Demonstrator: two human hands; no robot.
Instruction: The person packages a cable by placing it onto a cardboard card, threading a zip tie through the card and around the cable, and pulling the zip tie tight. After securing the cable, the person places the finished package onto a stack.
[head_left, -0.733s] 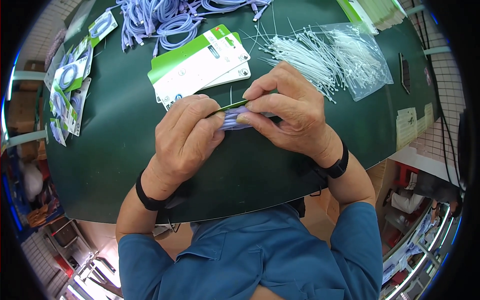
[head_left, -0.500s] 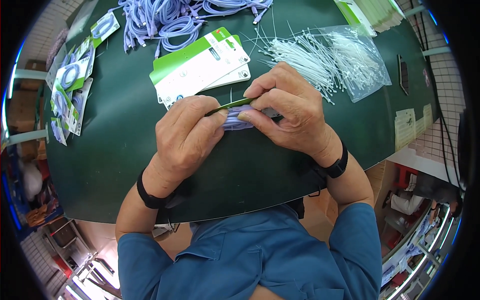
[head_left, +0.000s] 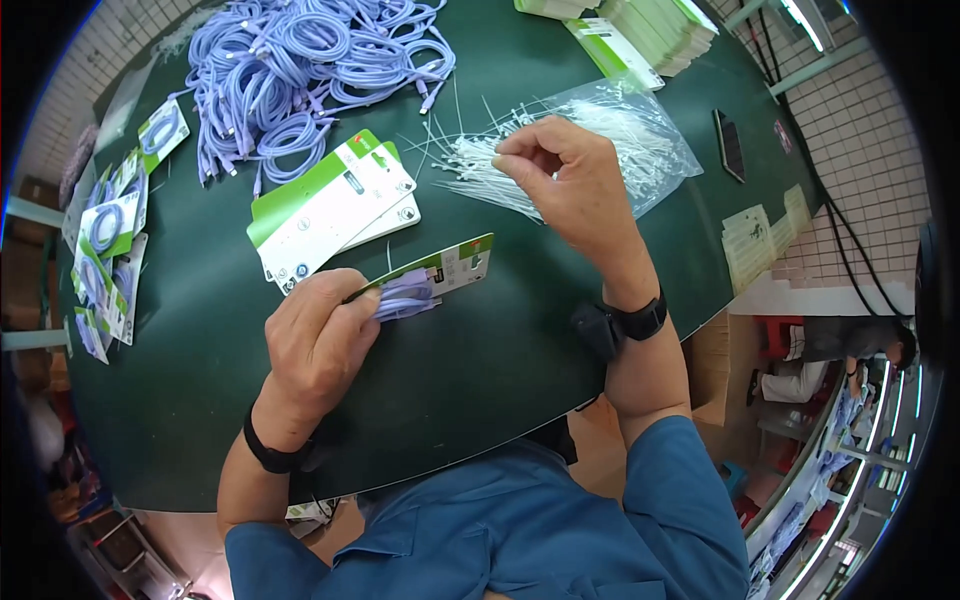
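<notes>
My left hand point(head_left: 315, 340) is closed on a green and white backing card point(head_left: 462, 266) with a coiled lilac cable point(head_left: 405, 296) against its near side. The card stands on edge above the table, seen nearly edge-on. One thin white tie end point(head_left: 388, 256) sticks up behind it. Over the heap of white cable ties point(head_left: 480, 165), my right hand point(head_left: 580, 180) has thumb and forefinger pinched together. Whether a tie is between those fingertips I cannot make out. More ties lie in a clear plastic bag point(head_left: 672, 150) beyond that hand.
Loose lilac cables point(head_left: 320, 60) are heaped at the far left. Flat printed cards point(head_left: 330, 215) lie before them. Finished-looking carded cables point(head_left: 108, 230) overlap along the left edge. Card stacks point(head_left: 655, 35) stand far right, with a phone point(head_left: 730, 145) and paper sheets point(head_left: 750, 245) nearer.
My right hand has let go of the card and moved up and right to the cable ties. My left hand keeps hold of the carded cable. The view has shifted.
</notes>
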